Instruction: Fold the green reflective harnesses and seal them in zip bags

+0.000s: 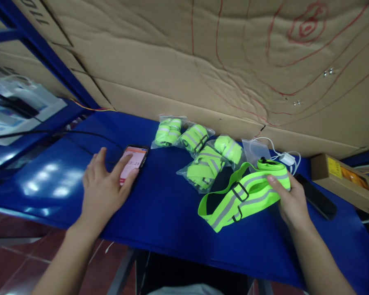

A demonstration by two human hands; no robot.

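Note:
My left hand has its fingers spread, the index fingertip and thumb over a phone with a lit pink and orange screen, lying on the blue table. In my right hand, thumb on top, is a neon-green strap with grey reflective stripes and black buckles. One end of the strap is rolled up, and a loop of it hangs out to the left. Several clear bags with rolled green straps lie between my hands, toward the back of the table.
A cardboard panel with red lines rises behind the table. At the right lie a dark phone-like object, a cardboard box and a white charger with cable. Black cables cross the left side.

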